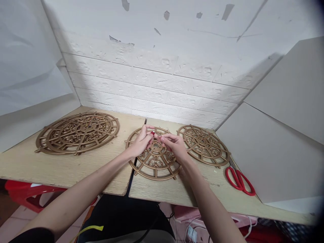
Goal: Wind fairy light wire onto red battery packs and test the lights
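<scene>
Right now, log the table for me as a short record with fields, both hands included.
Left hand: pinching small red thing, above middle disc
Right hand: fingertips together, close to left hand; anything held too small to tell
Middle disc: gold openwork, lying on table
Left side: overlapping gold discs
Right side: another gold disc
Scissors: red handles, beside that right-side disc

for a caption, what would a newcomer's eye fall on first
Probably the round gold-coloured openwork disc in the middle of the pale wooden table, over which the left hand holds a small red object close to the right hand. Next, perhaps, the red-handled metal scissors at the table's right, then the overlapping gold-coloured openwork discs at its left.
</scene>
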`<state>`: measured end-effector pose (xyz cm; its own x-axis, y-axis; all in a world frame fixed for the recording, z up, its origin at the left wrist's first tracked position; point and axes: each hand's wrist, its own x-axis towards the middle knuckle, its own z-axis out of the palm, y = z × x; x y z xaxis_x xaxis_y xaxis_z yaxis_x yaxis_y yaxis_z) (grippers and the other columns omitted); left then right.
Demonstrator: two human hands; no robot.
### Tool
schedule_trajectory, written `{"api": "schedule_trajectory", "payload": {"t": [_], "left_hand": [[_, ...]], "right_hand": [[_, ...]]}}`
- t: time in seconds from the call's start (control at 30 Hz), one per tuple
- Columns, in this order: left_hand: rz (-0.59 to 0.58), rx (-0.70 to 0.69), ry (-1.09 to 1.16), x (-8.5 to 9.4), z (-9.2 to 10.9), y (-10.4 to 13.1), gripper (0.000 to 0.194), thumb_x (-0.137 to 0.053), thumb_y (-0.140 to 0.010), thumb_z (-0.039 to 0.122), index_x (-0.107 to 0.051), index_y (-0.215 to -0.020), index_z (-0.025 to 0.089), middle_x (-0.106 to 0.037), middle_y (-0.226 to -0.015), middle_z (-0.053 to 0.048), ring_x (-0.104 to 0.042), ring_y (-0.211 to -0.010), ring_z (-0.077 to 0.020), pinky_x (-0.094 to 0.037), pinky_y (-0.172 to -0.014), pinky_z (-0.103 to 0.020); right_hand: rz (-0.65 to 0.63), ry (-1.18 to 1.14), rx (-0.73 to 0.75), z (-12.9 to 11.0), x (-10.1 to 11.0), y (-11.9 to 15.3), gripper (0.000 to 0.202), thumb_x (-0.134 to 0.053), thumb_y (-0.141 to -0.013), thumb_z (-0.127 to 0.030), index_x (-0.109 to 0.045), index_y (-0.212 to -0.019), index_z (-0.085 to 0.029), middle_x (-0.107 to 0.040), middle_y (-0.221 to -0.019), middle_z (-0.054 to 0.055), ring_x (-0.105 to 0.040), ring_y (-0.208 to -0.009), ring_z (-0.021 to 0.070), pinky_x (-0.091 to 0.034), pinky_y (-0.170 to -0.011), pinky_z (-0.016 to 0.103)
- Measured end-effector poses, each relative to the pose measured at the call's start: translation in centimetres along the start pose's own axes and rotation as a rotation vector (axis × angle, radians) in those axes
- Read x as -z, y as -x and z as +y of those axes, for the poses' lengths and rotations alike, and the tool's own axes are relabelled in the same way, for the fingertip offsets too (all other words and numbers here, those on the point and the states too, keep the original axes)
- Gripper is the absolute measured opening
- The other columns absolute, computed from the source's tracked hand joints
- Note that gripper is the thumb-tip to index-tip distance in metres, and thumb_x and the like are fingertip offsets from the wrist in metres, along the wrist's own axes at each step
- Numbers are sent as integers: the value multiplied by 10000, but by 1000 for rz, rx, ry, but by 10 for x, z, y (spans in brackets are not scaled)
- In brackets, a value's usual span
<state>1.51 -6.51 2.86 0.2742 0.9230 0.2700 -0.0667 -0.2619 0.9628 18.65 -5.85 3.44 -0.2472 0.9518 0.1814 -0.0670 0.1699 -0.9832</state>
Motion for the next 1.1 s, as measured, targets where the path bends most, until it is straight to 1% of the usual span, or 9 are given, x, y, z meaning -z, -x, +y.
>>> {"api": "schedule_trajectory", "payload": {"t": [0.1,0.2,0.3,0.4,0.57,0.67,0.77,0.87,1.1], "left_hand": [[-26,-6,-15,0,1,0,385,-476,-866,373,-307,-1167,205,-523,-734,35,-480,-531,-82,-407,-512,-214],[-41,-18,-3,-1,1,0,451,-544,-829,413,-318,-1155,197,-540,-728,32,-516,-576,-92,-428,-552,-221],[-38,-16,-18,-1,0,-1,402,-582,-800,427,-377,-1057,195,-582,-756,17,-522,-574,-86,-419,-537,-207],[-44,-13,-56,-1,1,-1,336,-597,-791,414,-440,-975,181,-618,-806,-2,-520,-551,-73,-410,-505,-193],[4,-32,-86,-1,3,-2,326,-642,-753,395,-544,-946,151,-632,-930,-55,-567,-622,-95,-478,-540,-221],[2,-42,-63,0,0,-2,369,-643,-757,378,-552,-1041,161,-635,-956,-67,-593,-689,-120,-505,-573,-233],[-1,-58,-59,2,-1,-1,514,-641,-767,350,-464,-1227,203,-639,-897,-43,-601,-679,-122,-508,-586,-234],[-4,-86,-96,2,2,1,630,-645,-770,335,-378,-1331,232,-627,-845,-20,-608,-684,-124,-511,-612,-236],[-46,-121,-122,1,6,2,495,-609,-799,318,-468,-1261,206,-643,-859,-42,-634,-810,-163,-527,-665,-250]], "right_hand": [[35,13,31,-1,0,0,254,-755,-647,-384,-724,-790,-177,-630,-630,12,-391,-464,72,-261,-415,212],[62,30,48,-1,2,0,257,-734,-671,-401,-724,-782,-170,-645,-673,20,-364,-458,67,-250,-413,218],[52,22,23,-1,4,0,298,-721,-685,-421,-719,-836,-164,-643,-672,19,-330,-440,58,-216,-402,214],[6,13,-13,-1,5,0,312,-719,-689,-429,-707,-839,-156,-586,-578,-5,-333,-434,56,-198,-407,204],[-47,8,-39,-1,5,2,331,-695,-707,-465,-698,-799,-148,-474,-507,-39,-297,-430,50,-158,-412,202],[-51,-22,-47,-2,4,3,314,-700,-710,-453,-699,-778,-147,-430,-486,-50,-286,-443,51,-158,-429,205],[-61,-38,-42,-3,4,3,296,-707,-709,-434,-706,-774,-145,-398,-475,-57,-280,-459,55,-156,-447,212],[-78,-39,-36,-3,4,3,304,-708,-706,-438,-704,-766,-140,-381,-476,-58,-268,-465,60,-142,-454,221],[-96,-35,-43,-1,6,2,324,-694,-709,-461,-683,-749,-139,-345,-454,-68,-236,-450,64,-124,-460,235]]}}
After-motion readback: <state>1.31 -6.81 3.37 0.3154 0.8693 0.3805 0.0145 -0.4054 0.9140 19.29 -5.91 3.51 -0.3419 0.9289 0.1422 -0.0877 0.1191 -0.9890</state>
